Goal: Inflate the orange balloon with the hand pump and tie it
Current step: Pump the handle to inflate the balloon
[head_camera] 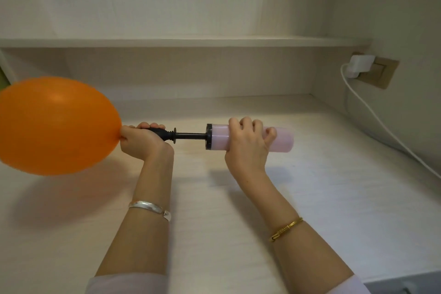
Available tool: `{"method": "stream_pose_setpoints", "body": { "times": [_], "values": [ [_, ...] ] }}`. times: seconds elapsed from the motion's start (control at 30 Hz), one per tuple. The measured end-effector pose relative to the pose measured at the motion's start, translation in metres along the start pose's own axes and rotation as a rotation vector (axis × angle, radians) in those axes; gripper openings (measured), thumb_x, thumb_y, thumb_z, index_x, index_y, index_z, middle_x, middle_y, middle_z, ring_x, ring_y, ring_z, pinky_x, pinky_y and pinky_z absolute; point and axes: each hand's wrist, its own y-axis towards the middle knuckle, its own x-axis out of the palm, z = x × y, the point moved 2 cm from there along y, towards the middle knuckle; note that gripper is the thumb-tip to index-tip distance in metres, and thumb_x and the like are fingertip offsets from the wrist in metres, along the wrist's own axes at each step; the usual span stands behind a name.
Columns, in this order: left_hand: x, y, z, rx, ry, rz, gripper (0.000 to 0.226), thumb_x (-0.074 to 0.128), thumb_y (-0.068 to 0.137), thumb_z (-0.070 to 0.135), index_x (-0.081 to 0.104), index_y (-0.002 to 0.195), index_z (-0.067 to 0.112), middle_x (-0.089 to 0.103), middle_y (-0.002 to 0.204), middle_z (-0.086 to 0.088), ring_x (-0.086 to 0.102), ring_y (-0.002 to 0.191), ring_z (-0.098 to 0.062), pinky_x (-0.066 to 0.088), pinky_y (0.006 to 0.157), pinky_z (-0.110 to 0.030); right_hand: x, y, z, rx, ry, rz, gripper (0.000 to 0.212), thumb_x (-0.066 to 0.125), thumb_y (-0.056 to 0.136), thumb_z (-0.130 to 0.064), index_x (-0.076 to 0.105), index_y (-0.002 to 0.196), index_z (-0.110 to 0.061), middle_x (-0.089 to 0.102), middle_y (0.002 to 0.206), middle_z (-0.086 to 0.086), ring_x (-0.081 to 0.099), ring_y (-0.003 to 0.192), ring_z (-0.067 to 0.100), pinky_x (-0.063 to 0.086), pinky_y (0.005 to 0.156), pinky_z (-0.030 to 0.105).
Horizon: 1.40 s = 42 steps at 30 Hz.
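Above the desk (214,198), left hand (138,139) pinches balloon (55,126) neck; right hand (248,144) grips pump (217,136).

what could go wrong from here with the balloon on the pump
1. Only the left hand pinches the balloon neck onto the pump nozzle; if that grip slackens mid-stroke, the neck may slip off and the air escape.
2. The balloon is already large and taut-looking; more strokes could overfill it and make tying harder, or pop it.
3. The right hand drives the barrel with the rod partly out; a skewed push might tug the nozzle out of the neck.
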Motion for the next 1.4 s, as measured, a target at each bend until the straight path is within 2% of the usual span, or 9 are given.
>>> {"method": "stream_pose_setpoints", "body": {
  "times": [0.13, 0.3, 0.47, 0.73, 0.83, 1.03, 1.3, 1.4],
  "values": [
    [-0.005, -0.001, -0.002, -0.006, 0.044, 0.005, 0.027, 0.032, 0.092, 0.016, 0.037, 0.066, 0.018, 0.042, 0.050, 0.002, 0.042, 0.033, -0.010, 0.044, 0.044, -0.018, 0.004, -0.004, 0.007, -0.027, 0.029, -0.102, 0.043, 0.050, 0.065, 0.007, 0.050, 0.102, -0.016, 0.053, 0.099, 0.007, 0.043, 0.096, 0.030, 0.020, 0.088, 0.041],
    [-0.001, -0.008, -0.002, -0.028, -0.024, -0.039, 0.022, 0.029, 0.087, 0.009, 0.033, 0.066, 0.016, 0.041, 0.047, 0.001, 0.040, 0.033, -0.014, 0.042, 0.042, -0.019, -0.011, 0.006, 0.025, -0.023, 0.010, -0.014, 0.039, 0.053, 0.064, 0.006, 0.054, 0.095, -0.016, 0.056, 0.093, 0.007, 0.045, 0.091, 0.029, 0.017, 0.083, 0.039],
    [0.000, -0.008, -0.003, -0.022, -0.003, -0.034, 0.022, 0.030, 0.087, 0.008, 0.036, 0.068, 0.016, 0.042, 0.051, 0.000, 0.042, 0.036, -0.014, 0.044, 0.043, -0.020, -0.011, 0.005, 0.023, -0.020, -0.008, -0.032, 0.040, 0.053, 0.063, 0.006, 0.051, 0.095, -0.017, 0.054, 0.095, 0.005, 0.043, 0.094, 0.028, 0.016, 0.086, 0.040],
    [-0.002, -0.019, -0.022, 0.004, 0.079, -0.041, 0.021, 0.030, 0.089, 0.009, 0.039, 0.072, 0.018, 0.041, 0.038, 0.008, 0.041, 0.031, -0.009, 0.042, 0.041, -0.017, 0.007, -0.007, -0.013, -0.019, 0.054, -0.139, 0.043, 0.048, 0.067, 0.007, 0.047, 0.104, -0.015, 0.052, 0.101, 0.010, 0.042, 0.098, 0.031, 0.018, 0.094, 0.046],
    [-0.002, -0.020, -0.021, 0.008, 0.076, -0.044, 0.021, 0.030, 0.088, 0.008, 0.040, 0.073, 0.019, 0.042, 0.043, 0.004, 0.042, 0.031, -0.010, 0.043, 0.041, -0.019, 0.003, -0.006, -0.017, -0.054, 0.050, -0.107, 0.045, 0.050, 0.067, 0.006, 0.048, 0.106, -0.015, 0.053, 0.101, 0.010, 0.043, 0.097, 0.031, 0.015, 0.090, 0.041],
    [-0.002, -0.003, -0.003, -0.042, -0.035, -0.004, 0.016, 0.030, 0.086, 0.006, 0.037, 0.075, 0.016, 0.042, 0.045, 0.002, 0.041, 0.032, -0.014, 0.043, 0.042, -0.021, -0.022, 0.005, 0.013, -0.043, -0.003, 0.019, 0.037, 0.057, 0.065, 0.003, 0.056, 0.097, -0.016, 0.058, 0.093, 0.008, 0.047, 0.091, 0.028, 0.016, 0.082, 0.037],
    [-0.001, -0.005, -0.007, -0.062, -0.028, -0.006, 0.017, 0.029, 0.087, 0.009, 0.033, 0.073, 0.016, 0.039, 0.051, 0.000, 0.038, 0.034, -0.014, 0.041, 0.043, -0.020, -0.015, 0.001, 0.001, 0.005, -0.017, 0.038, 0.041, 0.055, 0.060, 0.010, 0.056, 0.092, -0.014, 0.057, 0.090, 0.013, 0.048, 0.091, 0.032, 0.016, 0.085, 0.042],
    [-0.002, -0.012, -0.015, -0.045, 0.024, -0.015, 0.018, 0.030, 0.090, 0.013, 0.035, 0.074, 0.018, 0.041, 0.052, 0.000, 0.040, 0.033, -0.011, 0.043, 0.043, -0.018, -0.004, -0.003, -0.012, -0.017, 0.002, -0.033, 0.041, 0.052, 0.064, 0.007, 0.053, 0.099, -0.015, 0.055, 0.095, 0.012, 0.046, 0.094, 0.031, 0.014, 0.086, 0.042]
  ]
}}
